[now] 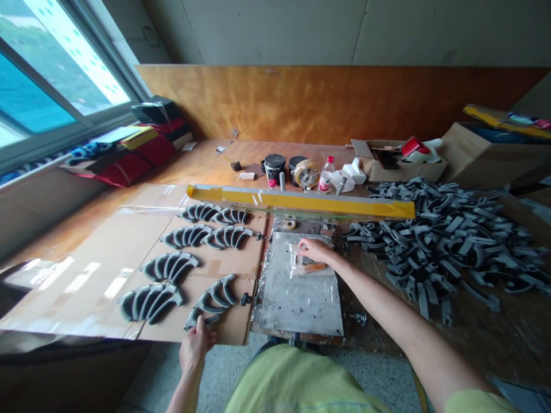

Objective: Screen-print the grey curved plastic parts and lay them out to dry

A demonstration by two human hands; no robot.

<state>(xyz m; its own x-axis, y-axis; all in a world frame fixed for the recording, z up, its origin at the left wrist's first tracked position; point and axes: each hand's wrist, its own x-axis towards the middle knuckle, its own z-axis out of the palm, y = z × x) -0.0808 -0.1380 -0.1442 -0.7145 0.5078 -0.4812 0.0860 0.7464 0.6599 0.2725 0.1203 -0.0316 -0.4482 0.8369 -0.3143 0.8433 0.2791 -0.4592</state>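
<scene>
My left hand point(197, 344) is at the front edge of a cardboard sheet point(215, 264), its thumb and fingers closed on the end of a curved grey part point(202, 321). That part lies beside similar parts point(221, 292) fanned out in a short row. My right hand point(317, 252) is over a grey metal plate point(301, 307), its fingers bent together in a pinch. Whatever sits between those fingertips is too small to make out. Just below them, a tool with an orange-brown handle point(313, 268) lies on a clear film patch on the plate.
More curved parts point(150, 301) stand in rows on the cardboard. A big pile of grey parts point(447, 241) covers the right side. A yellow-taped bar point(301, 201) crosses behind the plate. Beyond it are black tubs point(274, 167), a bottle point(326, 175) and an open box point(400, 172).
</scene>
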